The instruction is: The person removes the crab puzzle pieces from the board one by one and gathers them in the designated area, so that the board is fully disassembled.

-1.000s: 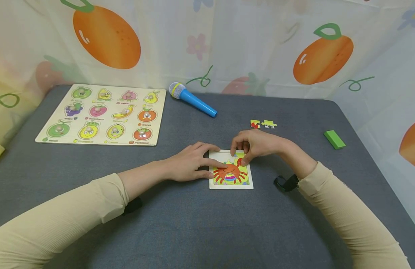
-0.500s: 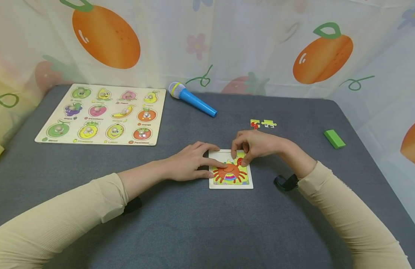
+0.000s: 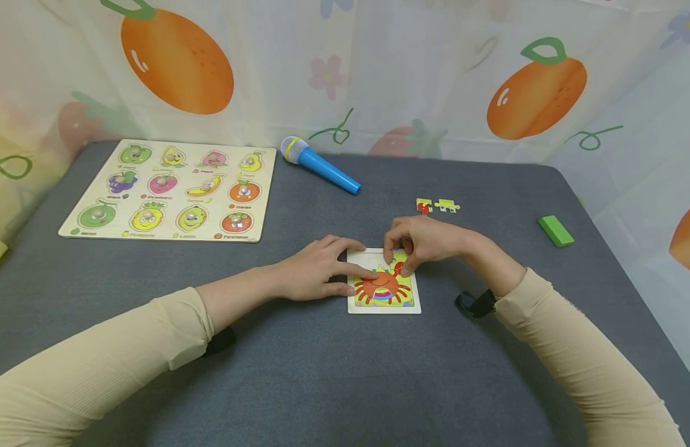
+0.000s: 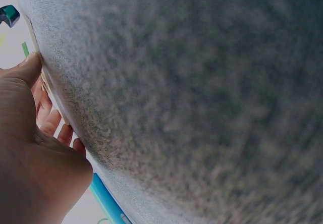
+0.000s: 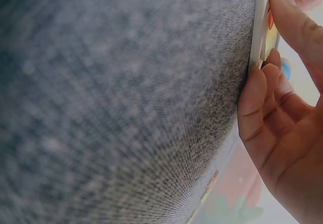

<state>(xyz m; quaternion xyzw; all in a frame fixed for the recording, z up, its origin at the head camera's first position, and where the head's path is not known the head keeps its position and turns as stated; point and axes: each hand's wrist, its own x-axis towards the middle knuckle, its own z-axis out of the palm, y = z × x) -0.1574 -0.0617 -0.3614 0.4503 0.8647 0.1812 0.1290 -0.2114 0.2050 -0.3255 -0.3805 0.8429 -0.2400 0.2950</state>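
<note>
In the head view a crab jigsaw puzzle [image 3: 383, 299] lies in a pale frame on the grey table. My left hand [image 3: 308, 273] rests on its left side with the fingers stretched out, thumb at the left edge and a fingertip on the crab. At the upper right of the frame my right hand [image 3: 431, 239] has thumb and index finger around a puzzle piece [image 3: 398, 267] with a red claw. This piece sits at the picture's upper right; whether it lies flat is hidden by the fingers. The upper left of the frame shows bare white.
Two loose puzzle pieces, one with red [image 3: 424, 205] and one yellow and white [image 3: 447, 205], lie beyond the right hand. A fruit peg board [image 3: 172, 231] is at the back left, beside a blue toy microphone [image 3: 328, 171]. A green block [image 3: 556, 231] lies far right.
Almost nothing differs. Both hands stay at the crab puzzle, the right one with its fingers at the claw piece throughout.
</note>
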